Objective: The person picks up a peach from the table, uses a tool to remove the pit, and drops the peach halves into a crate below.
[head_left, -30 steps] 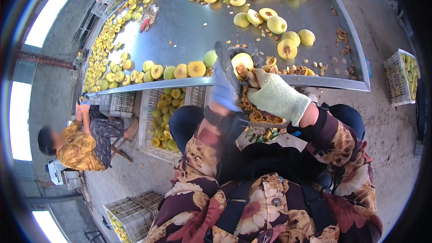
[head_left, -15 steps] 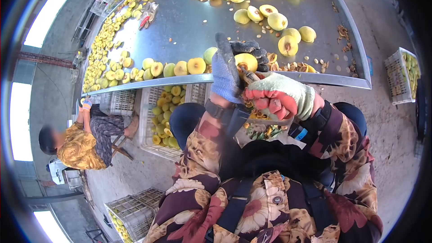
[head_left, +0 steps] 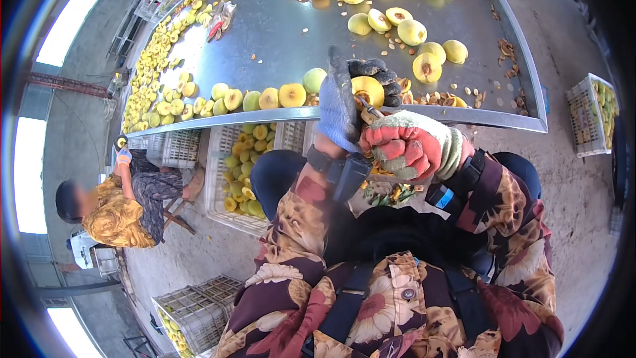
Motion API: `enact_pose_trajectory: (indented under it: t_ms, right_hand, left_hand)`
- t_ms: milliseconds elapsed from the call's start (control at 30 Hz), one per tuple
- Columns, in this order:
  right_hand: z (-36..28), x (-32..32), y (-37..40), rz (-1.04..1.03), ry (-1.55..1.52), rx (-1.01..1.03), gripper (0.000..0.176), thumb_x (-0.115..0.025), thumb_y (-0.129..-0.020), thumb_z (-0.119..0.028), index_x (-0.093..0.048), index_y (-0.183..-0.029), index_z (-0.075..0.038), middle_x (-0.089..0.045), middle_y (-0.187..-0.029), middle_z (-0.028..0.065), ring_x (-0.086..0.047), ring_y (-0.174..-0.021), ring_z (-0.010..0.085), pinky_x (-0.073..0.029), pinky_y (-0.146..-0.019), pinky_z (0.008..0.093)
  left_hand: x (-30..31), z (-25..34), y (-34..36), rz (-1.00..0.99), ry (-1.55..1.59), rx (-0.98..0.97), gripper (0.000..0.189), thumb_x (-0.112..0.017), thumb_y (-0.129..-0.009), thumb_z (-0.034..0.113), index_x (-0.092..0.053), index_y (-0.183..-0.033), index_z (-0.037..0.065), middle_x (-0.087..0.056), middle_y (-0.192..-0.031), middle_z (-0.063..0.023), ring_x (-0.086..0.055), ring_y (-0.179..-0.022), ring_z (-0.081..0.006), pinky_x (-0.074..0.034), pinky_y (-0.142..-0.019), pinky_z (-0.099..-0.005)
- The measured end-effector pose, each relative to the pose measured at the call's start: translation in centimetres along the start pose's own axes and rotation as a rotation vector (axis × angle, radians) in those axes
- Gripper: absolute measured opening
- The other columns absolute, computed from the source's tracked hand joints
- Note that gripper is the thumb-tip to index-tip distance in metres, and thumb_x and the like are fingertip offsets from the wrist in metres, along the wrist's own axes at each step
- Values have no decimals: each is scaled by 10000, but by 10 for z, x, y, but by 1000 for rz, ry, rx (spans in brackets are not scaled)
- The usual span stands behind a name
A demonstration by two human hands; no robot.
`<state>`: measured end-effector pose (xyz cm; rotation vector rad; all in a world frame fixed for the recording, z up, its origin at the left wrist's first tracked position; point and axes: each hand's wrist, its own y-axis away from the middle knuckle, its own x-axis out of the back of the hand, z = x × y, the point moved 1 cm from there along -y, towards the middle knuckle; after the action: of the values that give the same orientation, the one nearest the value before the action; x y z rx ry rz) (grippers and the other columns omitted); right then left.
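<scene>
My left hand (head_left: 339, 109), in a blue glove with black-coated fingers, is closed around a yellow peach half (head_left: 369, 90) just above the table's near edge. The peach's cut face shows a dark hollow in the middle. My right hand (head_left: 412, 146), in a whitish glove with a red coating, is wrapped round a small metal pitting tool (head_left: 372, 112). The tool's tip is at the peach's hollow; its handle is hidden in my fist. More peach halves (head_left: 292, 95) sit along the table edge to the left.
The metal table (head_left: 285, 46) holds peach halves, loose pits and scraps. A red-handled tool (head_left: 216, 30) lies at its left. Below is a crate of peaches (head_left: 218, 189); another crate (head_left: 588, 116) stands at right. A person (head_left: 116, 215) sits at left, another at the far end.
Both hands stay at the peach half. My right fist has turned slightly, showing more of the red coating. The seated person's hands have moved a little.
</scene>
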<state>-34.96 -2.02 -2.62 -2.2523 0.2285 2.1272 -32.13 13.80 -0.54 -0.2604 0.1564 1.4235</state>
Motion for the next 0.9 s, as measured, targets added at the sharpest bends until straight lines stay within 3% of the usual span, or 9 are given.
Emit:
enact_pose_trajectory:
  t_ms: [233,267,367,433,500,633,700,733,900]
  right_hand:
    - [7,-28,6,391,524,73,153,-530,-1008,-223,-573,-1054,-84,-471,-676,-97,-354,-414,-35,-239,-335,139]
    - [9,-27,4,308,527,91,118,-558,-980,-211,-578,-998,-96,-502,-656,-73,-384,-406,-22,-282,-329,148]
    - [15,-37,3,640,878,133,112,-593,-949,-236,-551,-919,-137,-409,-551,-62,-344,-361,26,-266,-314,187]
    - [15,-29,-2,881,1279,22,166,-547,-931,-241,-568,-883,-84,-543,-568,40,-533,-417,160,-449,-400,310]
    - [18,56,1,908,2388,109,194,-572,-877,-212,-599,-955,-36,-630,-638,134,-650,-574,324,-541,-572,421]
    - [37,30,7,1070,2301,436,256,-595,-838,-200,-608,-1000,-2,-665,-736,197,-670,-716,398,-548,-676,466]
    - [42,3,5,1105,2254,558,248,-595,-843,-197,-599,-986,5,-675,-753,196,-677,-713,384,-549,-658,460]
    - [42,12,1,1093,2126,623,253,-596,-845,-206,-586,-988,4,-674,-743,201,-679,-724,386,-547,-661,465]
    - [47,-9,-5,1029,2131,430,288,-589,-868,-268,-580,-990,-7,-667,-709,190,-676,-694,385,-544,-636,465]
  left_hand:
    - [2,5,-9,-72,694,482,555,-498,-960,561,-563,-1040,16,-650,-1013,-152,-647,-914,-303,-548,-840,-401]
    - [2,7,-8,-86,669,482,539,-509,-958,534,-559,-1065,8,-648,-1033,-156,-645,-930,-303,-543,-850,-398]
    - [9,17,0,-75,180,208,503,-542,-951,452,-549,-1138,-14,-643,-1093,-169,-639,-978,-304,-526,-880,-392]
    - [23,33,9,-10,-87,51,491,-564,-947,398,-543,-1187,-29,-640,-1133,-178,-635,-1011,-305,-516,-901,-388]
    - [46,57,26,114,-222,-49,489,-586,-942,344,-536,-1236,-44,-637,-1173,-186,-630,-1043,-305,-505,-921,-384]
    - [150,101,68,499,-507,-32,518,-629,-933,235,-523,-1334,-74,-631,-1254,-203,-622,-1107,-307,-483,-962,-375]
    - [262,92,83,511,-1294,69,407,-563,-970,284,-641,-1144,-75,-683,-1121,-239,-666,-1045,-311,-502,-920,-381]
    - [275,93,93,479,-1499,386,416,-592,-943,307,-639,-1165,-42,-686,-1106,-238,-665,-1046,-336,-502,-917,-395]
    - [213,90,30,183,-1411,220,369,-610,-914,293,-669,-1158,22,-687,-1124,-204,-645,-1069,-368,-494,-929,-420]
